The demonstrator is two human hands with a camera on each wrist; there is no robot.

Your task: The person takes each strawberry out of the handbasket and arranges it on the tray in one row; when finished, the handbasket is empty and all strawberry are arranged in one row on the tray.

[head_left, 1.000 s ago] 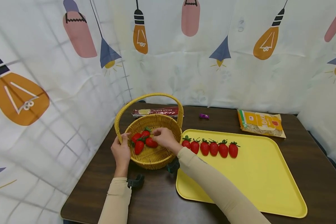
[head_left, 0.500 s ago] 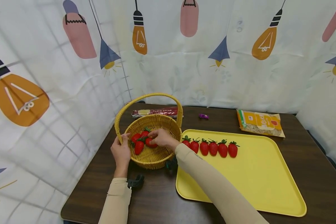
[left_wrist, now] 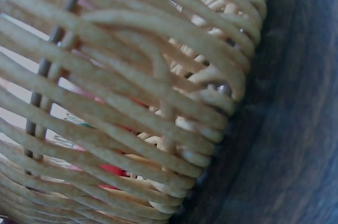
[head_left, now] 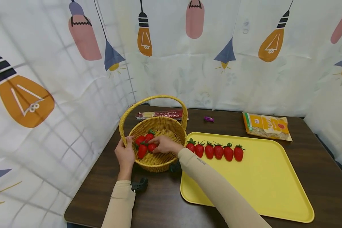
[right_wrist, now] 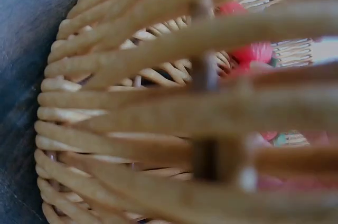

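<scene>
Left of center on a dark wood-grain table (head_left: 162,199), the left hand (head_left: 125,155) grips a yellow wicker basket's (head_left: 152,167) side; the right hand's (head_left: 166,145) curled fingers pinch a strawberry (head_left: 151,147). Lamp-print curtains (head_left: 176,71) fill the top.

The basket (head_left: 156,167) is yellow, its strawberries (head_left: 142,152) red (green-leaved).

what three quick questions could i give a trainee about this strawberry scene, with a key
1. How many strawberries are lined up on the yellow tray?
2. True or false: the right hand reaches into the basket.
3. In the head view, which lies directly behind the basket?
A) the yellow tray
B) the red packet
C) the orange bag

Key: 1. Six. 2. True. 3. B.
</scene>
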